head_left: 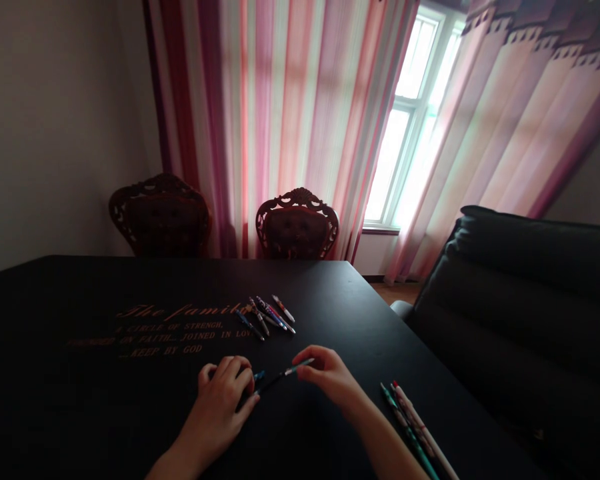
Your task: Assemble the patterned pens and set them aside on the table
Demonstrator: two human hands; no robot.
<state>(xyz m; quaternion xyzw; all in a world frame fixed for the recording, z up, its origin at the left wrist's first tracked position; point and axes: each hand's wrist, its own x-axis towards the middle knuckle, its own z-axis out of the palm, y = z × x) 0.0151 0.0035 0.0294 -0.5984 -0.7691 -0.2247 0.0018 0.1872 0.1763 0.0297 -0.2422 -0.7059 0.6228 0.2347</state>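
Observation:
My right hand [325, 372] pinches the light teal end of a thin dark rod that looks like a pen refill [283, 373]. The refill slants down to the left, and its far tip reaches the thumb of my left hand [225, 390]. Curled low over the table, my left hand has its fingers round a blue pen piece [259, 376]; only a short blue end shows beyond the fingers. Whether the left thumb also grips the refill tip, I cannot tell.
Several pens [267, 315] lie in a loose pile on the black table [320, 287], beyond my hands. More long pens [415, 427] lie by the right edge. Two carved chairs [297, 227] stand behind; a black padded seat [520, 293] is at the right.

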